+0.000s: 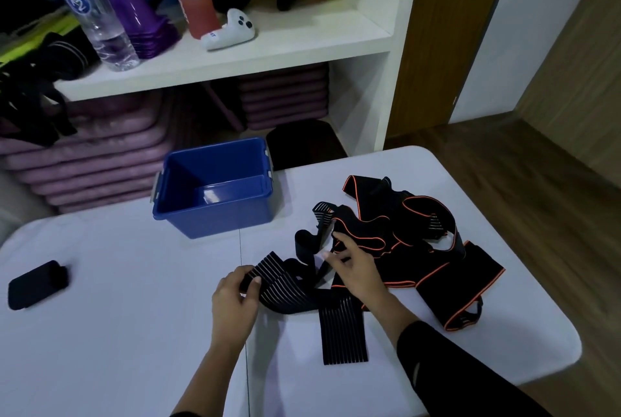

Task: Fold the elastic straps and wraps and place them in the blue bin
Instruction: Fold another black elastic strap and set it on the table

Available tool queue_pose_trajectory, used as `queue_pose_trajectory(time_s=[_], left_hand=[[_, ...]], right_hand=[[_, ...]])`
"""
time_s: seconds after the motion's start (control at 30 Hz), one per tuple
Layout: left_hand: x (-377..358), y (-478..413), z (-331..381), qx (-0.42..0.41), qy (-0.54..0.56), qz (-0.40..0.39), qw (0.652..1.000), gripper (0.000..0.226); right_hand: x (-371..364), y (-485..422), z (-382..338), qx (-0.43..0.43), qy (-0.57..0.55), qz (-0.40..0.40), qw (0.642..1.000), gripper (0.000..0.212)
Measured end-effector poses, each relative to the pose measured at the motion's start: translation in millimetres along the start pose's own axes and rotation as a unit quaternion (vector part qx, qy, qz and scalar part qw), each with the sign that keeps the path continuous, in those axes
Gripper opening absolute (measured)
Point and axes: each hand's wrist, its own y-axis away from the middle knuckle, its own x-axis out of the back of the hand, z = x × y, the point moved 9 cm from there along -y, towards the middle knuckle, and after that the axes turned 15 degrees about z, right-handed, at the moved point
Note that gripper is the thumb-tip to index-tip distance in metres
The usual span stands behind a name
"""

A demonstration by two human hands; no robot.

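A black elastic wrap with thin white stripes (339, 322) lies bent across the white table (100, 332) in front of me. My left hand (235, 299) pinches its left end between thumb and fingers. My right hand (353, 265) reaches over the wrap into a tangled pile of black straps with orange edging (420, 242), fingers spread and touching the fabric. The blue bin (215, 188) stands behind the hands at the table's far edge, and its inside shows nothing in it.
A small black folded item (37, 284) lies at the table's left. Behind the table a white shelf (235, 57) holds a water bottle (94, 13), a purple cone stack (134, 3) and a white controller (232, 30). Purple mats are stacked below. A black stool (302, 143) stands behind the bin.
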Motion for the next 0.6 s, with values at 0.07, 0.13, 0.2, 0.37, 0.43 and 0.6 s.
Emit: queue_pose_trajectory(time_s=[0.07, 0.13, 0.2, 0.37, 0.43, 0.6], left_hand=[[-0.5, 1.7, 1.8, 0.0, 0.005, -0.005, 1.0, 0.016], [-0.9, 2.2, 3.9, -0.001, 0.006, -0.01, 1.0, 0.017], [-0.6, 1.5, 6.4, -0.002, 0.005, -0.012, 1.0, 0.018], [-0.2, -2.1, 17.3, 0.005, 0.03, -0.02, 0.999, 0.018], [0.8, -6.9, 29.1, 0.0, 0.044, -0.018, 0.999, 0.021], [5.0, -28.4, 74.5, -0.025, 0.087, -0.015, 0.996, 0.016]], right_hand=[[-7.9, -6.0, -3.3, -0.002, 0.015, -0.003, 1.0, 0.054], [-13.2, -10.8, -4.8, -0.013, 0.023, -0.004, 1.0, 0.048], [-13.5, -14.3, -3.7, -0.02, 0.042, 0.0, 0.999, 0.038], [5.4, -23.5, -8.7, -0.023, 0.028, 0.046, 0.998, 0.03], [20.8, -31.1, -23.6, -0.008, -0.001, 0.074, 0.997, 0.029], [66.6, -52.7, -89.5, 0.058, -0.075, 0.121, 0.988, 0.03]])
